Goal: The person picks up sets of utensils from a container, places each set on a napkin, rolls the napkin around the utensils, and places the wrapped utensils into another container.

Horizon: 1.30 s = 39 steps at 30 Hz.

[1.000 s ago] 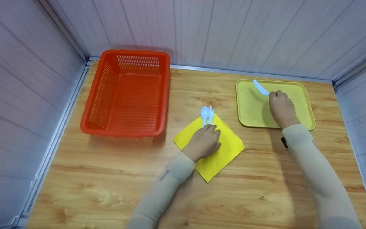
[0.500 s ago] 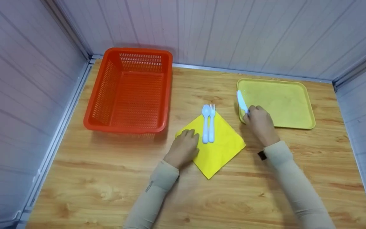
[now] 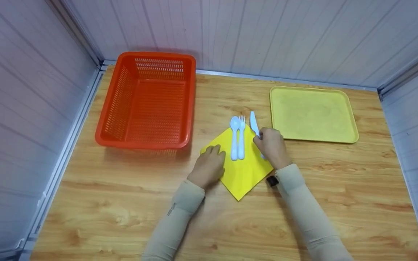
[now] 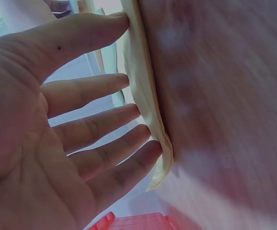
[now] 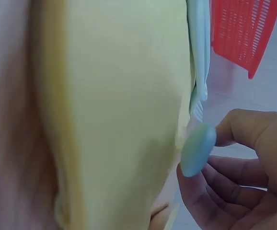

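On the table in the head view lies a yellow napkin (image 3: 243,181), turned with one corner toward the front. A pale blue plastic spoon (image 3: 234,141) and a matching fork (image 3: 241,141) lie side by side on it. My left hand (image 3: 209,165) rests its fingertips on the napkin's left corner; in the left wrist view the fingers (image 4: 98,132) are nearly straight and spread. To the right of the fork my right hand (image 3: 273,146) pinches a plastic knife (image 3: 254,123) over the napkin's right side. Its rounded handle end (image 5: 198,149) shows between thumb and fingers in the right wrist view.
A red perforated basket (image 3: 142,146) stands at the back left. Toward the back right lies a yellow tray (image 3: 314,114), just beyond my right hand. Panelled walls (image 3: 238,36) enclose the wooden table (image 3: 103,210) at the back and sides.
My right hand has carried the knife from over the tray leftward to the napkin, beside the fork. My left hand has let go of the cutlery and shifted left to the napkin's corner.
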Available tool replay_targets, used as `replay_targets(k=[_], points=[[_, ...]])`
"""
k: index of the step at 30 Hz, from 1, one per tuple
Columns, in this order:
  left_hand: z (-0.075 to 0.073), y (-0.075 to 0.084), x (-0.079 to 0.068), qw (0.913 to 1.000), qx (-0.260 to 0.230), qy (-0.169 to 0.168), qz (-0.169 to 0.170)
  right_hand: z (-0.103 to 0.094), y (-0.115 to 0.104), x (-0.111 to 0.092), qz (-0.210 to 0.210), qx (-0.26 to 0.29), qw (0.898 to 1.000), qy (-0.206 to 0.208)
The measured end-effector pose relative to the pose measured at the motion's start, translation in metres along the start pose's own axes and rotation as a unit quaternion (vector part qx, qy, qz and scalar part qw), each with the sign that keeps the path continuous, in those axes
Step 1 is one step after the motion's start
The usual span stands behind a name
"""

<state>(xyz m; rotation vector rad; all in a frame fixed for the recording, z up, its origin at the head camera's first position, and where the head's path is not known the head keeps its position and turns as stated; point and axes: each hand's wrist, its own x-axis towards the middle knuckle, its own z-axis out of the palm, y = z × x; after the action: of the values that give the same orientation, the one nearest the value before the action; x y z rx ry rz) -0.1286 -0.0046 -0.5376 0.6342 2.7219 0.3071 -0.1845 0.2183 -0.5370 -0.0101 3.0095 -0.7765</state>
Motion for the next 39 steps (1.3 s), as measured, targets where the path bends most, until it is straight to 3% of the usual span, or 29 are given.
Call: replay_targets(k=[6, 14, 30, 39], points=[[0.001, 0.000, 0.001, 1.0000, -0.004, -0.008, -0.004, 0.011, -0.008, 0.000, -0.024, -0.017, 1.000, 0.007], [0.000, 0.000, -0.004, 0.9996, 0.008, 0.025, 0.010, 0.018, -0.011, -0.004, -0.048, -0.043, 0.998, 0.021], [0.000, 0.002, -0.001, 0.9998, -0.008, -0.016, -0.009, 0.021, -0.014, 0.000, -0.028, -0.015, 0.999, -0.010], [0.002, 0.000, -0.002, 0.9999, -0.010, -0.004, -0.003, 0.022, -0.016, 0.001, -0.016, 0.026, 0.999, -0.010]])
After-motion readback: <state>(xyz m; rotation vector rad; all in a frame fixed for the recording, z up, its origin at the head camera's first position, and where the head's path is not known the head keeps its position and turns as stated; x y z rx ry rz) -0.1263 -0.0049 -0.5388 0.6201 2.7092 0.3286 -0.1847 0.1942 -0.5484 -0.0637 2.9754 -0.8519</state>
